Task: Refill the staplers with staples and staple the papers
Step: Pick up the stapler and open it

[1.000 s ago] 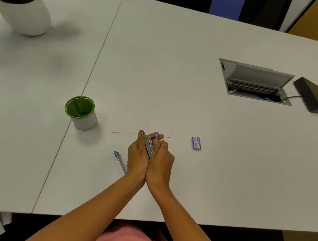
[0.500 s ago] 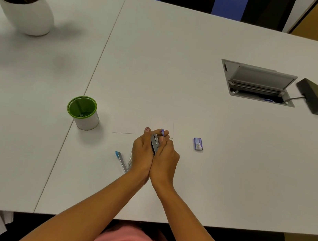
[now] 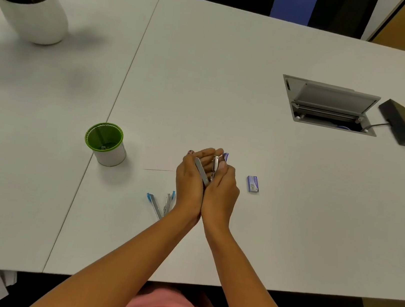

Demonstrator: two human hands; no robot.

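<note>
Stapler (image 3: 207, 168) is being held open between both hands above the counter (image 3: 233, 79), a little in from its near edge, roughly mid-width; the grey top arm is swinging away from the metal staple channel. Left hand (image 3: 190, 180) is gripping the lid side, right hand (image 3: 221, 187) is clasping the channel side, with a small purple piece (image 3: 225, 156) showing at the fingertips, too small to identify.

Progress, as judged: refilling is under way, early stage. Whether staples are sitting in the channel cannot be told. Stapling of papers seems not yet started; a faint sheet edge (image 3: 159, 170) is lying just left of the hands.

Counts:
- staplers: one visible
- staple boxes: one, purple (image 3: 252, 184), lying just right of the hands
- pens: two or three, blue-capped (image 3: 161, 203), lying near the left wrist; overlap is making the count unsure
- green-rimmed cup (image 3: 105, 144): one, left of the hands
- potted plant (image 3: 32, 4): one, far left corner
</note>
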